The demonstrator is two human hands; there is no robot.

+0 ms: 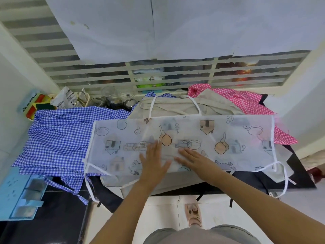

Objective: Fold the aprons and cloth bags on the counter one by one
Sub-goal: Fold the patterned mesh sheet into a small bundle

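the white picture apron (228, 138) lies long across the bench (299, 180), on top of other cloths. the left hand (153, 160) and right hand (192, 158) press flat, fingers wide, holding nothing. i think smoothing outward before folding works best.

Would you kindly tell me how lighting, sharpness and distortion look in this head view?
Head view: soft, even light, no glare, barely any shadow beside the left hand and right hand on the white printed apron; the wide-angle lens splays the slatted window bars outward; the apron's print is slightly soft.
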